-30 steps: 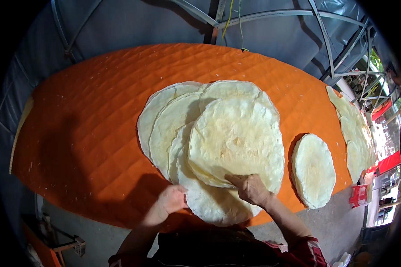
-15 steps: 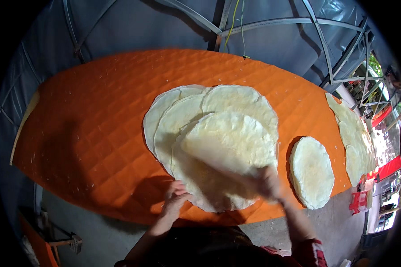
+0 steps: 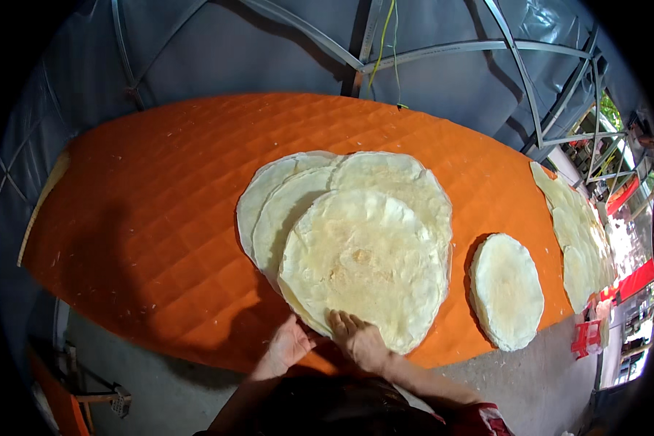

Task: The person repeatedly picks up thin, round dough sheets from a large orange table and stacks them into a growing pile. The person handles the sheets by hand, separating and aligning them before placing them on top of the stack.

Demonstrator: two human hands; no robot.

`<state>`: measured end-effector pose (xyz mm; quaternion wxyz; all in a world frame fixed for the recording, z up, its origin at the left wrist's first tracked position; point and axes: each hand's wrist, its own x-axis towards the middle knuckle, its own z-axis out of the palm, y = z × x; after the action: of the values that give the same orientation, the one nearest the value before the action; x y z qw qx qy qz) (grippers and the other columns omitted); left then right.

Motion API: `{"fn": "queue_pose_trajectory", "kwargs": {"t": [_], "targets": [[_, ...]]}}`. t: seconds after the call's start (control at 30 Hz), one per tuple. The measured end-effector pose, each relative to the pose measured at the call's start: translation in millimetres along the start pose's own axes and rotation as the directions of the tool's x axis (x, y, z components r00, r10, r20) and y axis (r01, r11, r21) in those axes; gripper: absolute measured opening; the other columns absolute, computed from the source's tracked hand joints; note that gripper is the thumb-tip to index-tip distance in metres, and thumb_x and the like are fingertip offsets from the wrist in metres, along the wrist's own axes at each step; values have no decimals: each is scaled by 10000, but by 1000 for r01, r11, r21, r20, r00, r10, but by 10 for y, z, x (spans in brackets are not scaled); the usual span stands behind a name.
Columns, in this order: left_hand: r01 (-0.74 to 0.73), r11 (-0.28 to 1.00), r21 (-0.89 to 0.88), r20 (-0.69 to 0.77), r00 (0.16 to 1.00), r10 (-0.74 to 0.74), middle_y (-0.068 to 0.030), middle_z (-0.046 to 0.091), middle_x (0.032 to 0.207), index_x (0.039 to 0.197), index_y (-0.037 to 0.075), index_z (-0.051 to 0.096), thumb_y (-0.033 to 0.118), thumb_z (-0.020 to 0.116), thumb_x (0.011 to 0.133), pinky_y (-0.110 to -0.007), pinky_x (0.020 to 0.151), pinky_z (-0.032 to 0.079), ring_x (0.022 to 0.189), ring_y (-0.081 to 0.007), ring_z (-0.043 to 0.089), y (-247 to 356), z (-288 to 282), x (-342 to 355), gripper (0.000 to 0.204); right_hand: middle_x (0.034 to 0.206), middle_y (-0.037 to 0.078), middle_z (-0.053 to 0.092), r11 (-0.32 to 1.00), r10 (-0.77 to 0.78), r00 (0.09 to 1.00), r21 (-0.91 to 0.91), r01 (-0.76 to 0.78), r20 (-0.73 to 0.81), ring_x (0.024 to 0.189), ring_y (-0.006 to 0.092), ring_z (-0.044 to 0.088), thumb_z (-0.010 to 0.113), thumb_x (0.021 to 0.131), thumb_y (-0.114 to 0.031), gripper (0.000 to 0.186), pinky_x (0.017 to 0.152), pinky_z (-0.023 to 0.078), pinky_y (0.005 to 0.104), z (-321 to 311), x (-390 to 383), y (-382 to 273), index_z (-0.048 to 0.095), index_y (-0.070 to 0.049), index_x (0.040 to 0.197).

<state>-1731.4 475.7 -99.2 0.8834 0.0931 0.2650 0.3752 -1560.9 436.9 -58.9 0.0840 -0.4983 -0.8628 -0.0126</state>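
Note:
Thin, pale, round dough sheets overlap in a pile at the middle of the orange quilted cover. The top dough sheet lies flat, with browner patches at its centre. Beneath it, other dough sheets fan out to the left and to the back. My right hand rests palm down on the near edge of the top sheet, fingers stretched out. Just left of it, at the sheet's near-left rim, my left hand is open, palm turned up and inward, its fingertips close to the edge.
A separate stack of round dough sheets stands to the right. More sheets overlap at the table's far right end. Behind the table is a grey tarp wall with metal bars. A red basket sits beyond the right side.
The top sheet was folded up and blurred under my moving right hand; now it lies spread flat. My right hand has come left and nearer, beside my left hand.

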Motion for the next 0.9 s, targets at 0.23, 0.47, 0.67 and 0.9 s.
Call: {"fn": "queue_pose_trajectory", "kwargs": {"t": [0.23, 0.47, 0.67, 0.9], "targets": [[-18, 999, -43, 114, 993, 22, -89, 323, 1331, 1317, 107, 252, 510, 216, 890, -401, 964, 319, 1195, -238, 346, 92, 394, -74, 588, 1029, 188, 521, 996, 84, 996, 41, -82, -43, 792, 274, 581, 498, 718, -112, 558, 585, 497, 318, -468, 31, -29, 322, 23, 1231], [-93, 969, -228, 257, 954, 152, -80, 309, 1339, 1315, 118, 267, 531, 421, 817, -441, 971, 313, 1187, -271, 343, 55, 263, 211, 665, 776, 186, 598, 862, -146, 978, 467, 198, -146, 675, 259, 616, 533, 699, -6, 323, 589, 488, 334, -1759, 234, 203, 542, 32, 1020], [-343, 921, 187, 21, 938, 345, -27, 267, 1360, 1332, 130, 208, 579, 653, 608, -446, 1017, 231, 1244, -255, 252, 181, -160, -140, 961, 843, 108, 639, 118, 545, 838, 987, -109, 27, 757, 156, 610, 568, 712, 34, 192, 675, 493, 273, -2325, -53, 1239, 606, 49, 899], [-368, 799, 476, -241, 819, 521, -98, 565, 1004, 1092, -4, 491, 74, 648, 736, -304, 756, 462, 866, -174, 564, 395, 123, 196, 397, 1083, 158, 540, -444, 570, 729, 889, -116, 380, 992, 209, 523, 634, 748, -88, 498, 836, 440, 329, -286, -646, 2022, 426, 42, 1182]]}}
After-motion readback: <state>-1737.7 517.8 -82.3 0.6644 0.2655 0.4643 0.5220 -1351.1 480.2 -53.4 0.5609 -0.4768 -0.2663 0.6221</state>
